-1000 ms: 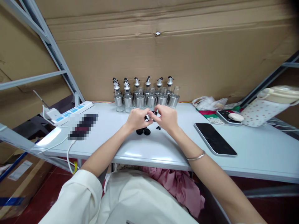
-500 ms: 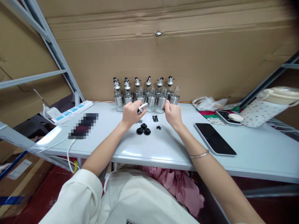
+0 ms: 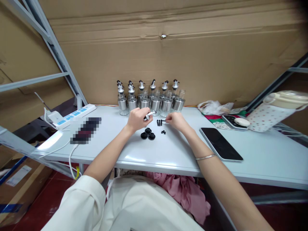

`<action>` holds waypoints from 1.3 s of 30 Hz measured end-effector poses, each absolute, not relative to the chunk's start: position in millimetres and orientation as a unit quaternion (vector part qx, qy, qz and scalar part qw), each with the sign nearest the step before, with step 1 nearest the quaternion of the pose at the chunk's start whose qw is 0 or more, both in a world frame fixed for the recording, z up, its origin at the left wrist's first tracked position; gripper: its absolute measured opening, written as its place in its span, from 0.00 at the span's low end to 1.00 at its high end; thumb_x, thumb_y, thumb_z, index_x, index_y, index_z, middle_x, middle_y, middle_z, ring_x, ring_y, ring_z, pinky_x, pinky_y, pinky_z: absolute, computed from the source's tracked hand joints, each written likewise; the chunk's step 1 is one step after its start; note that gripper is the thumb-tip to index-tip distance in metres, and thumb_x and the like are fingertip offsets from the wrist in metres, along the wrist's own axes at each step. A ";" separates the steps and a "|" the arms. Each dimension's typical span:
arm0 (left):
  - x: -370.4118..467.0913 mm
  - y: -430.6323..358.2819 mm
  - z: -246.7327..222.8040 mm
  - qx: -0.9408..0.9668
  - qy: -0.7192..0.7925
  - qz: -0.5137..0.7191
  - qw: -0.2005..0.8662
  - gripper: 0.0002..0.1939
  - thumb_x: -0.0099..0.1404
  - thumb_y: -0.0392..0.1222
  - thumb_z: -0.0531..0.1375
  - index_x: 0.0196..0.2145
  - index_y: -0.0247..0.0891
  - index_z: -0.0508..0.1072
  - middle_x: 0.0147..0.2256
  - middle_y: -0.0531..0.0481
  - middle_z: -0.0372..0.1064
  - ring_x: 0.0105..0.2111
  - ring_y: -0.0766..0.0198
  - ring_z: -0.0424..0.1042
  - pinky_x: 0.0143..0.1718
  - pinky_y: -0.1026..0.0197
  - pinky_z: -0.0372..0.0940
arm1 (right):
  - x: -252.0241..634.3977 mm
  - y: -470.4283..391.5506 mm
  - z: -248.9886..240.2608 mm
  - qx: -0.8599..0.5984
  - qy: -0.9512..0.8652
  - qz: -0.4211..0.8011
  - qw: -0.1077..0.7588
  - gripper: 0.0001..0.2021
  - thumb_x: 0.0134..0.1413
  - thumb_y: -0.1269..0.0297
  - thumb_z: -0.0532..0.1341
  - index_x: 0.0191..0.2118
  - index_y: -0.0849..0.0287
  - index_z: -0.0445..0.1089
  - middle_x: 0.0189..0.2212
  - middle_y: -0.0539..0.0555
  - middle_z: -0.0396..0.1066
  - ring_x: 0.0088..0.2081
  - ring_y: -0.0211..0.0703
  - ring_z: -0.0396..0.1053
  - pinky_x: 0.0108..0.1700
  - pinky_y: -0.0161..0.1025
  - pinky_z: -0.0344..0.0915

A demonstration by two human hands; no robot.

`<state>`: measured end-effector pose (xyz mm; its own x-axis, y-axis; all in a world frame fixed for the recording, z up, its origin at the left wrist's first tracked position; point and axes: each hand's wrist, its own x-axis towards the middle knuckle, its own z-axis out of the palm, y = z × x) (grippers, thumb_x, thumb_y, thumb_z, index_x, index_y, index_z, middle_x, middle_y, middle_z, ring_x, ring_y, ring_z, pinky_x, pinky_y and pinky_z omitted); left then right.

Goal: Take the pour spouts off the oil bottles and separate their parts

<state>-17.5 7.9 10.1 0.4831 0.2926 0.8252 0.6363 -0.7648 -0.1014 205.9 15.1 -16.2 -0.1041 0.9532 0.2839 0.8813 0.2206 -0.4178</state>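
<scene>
My left hand is closed around a silver bottle pourer spout, whose dark-tipped end points right. Pinched in the fingertips of my right hand is a thin black stick-like piece. Its far end meets or lies just beside a short row of small black levers on the table. Nearer me are three round black stoppers in a cluster and several tiny black bits. Behind my hands stand glass bottles with silver bands, some open at the neck, others topped with silver pourers.
A large phone lies on the white table at right. Beyond it are a dotted flask, a second device and a plastic bag. A power strip sits at left; cardboard forms the back.
My right hand has come down and left to the black levers, the thin black piece now showing at its fingertips. My left hand has shifted slightly right and down, with the spout turned more level.
</scene>
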 end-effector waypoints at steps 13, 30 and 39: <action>-17.0 6.7 10.2 -0.834 -0.270 -0.435 0.207 0.06 0.58 0.38 0.53 0.24 0.38 0.62 0.19 0.55 0.63 0.18 0.69 0.59 0.25 0.64 0.54 | 207.6 14.5 -15.9 -0.639 -0.741 0.005 0.206 0.13 0.41 0.83 0.57 0.31 0.64 0.74 0.29 0.56 0.75 0.32 0.41 0.70 0.34 0.33 0.60; -16.2 6.5 11.0 -0.823 -0.249 -0.457 0.226 0.05 0.57 0.37 0.53 0.24 0.38 0.62 0.17 0.57 0.61 0.17 0.69 0.58 0.24 0.65 0.53 | 199.7 14.9 -21.1 -0.587 -0.803 0.048 0.092 0.17 0.53 0.80 0.50 0.42 0.68 0.74 0.43 0.66 0.74 0.44 0.52 0.71 0.45 0.37 0.61; -15.5 6.2 11.5 -0.822 -0.238 -0.464 0.229 0.05 0.57 0.37 0.54 0.24 0.38 0.62 0.18 0.57 0.62 0.17 0.70 0.57 0.23 0.66 0.53 | 198.4 15.4 -23.5 -0.562 -0.819 0.042 0.107 0.17 0.54 0.79 0.50 0.41 0.68 0.74 0.42 0.66 0.74 0.44 0.52 0.71 0.45 0.38 0.62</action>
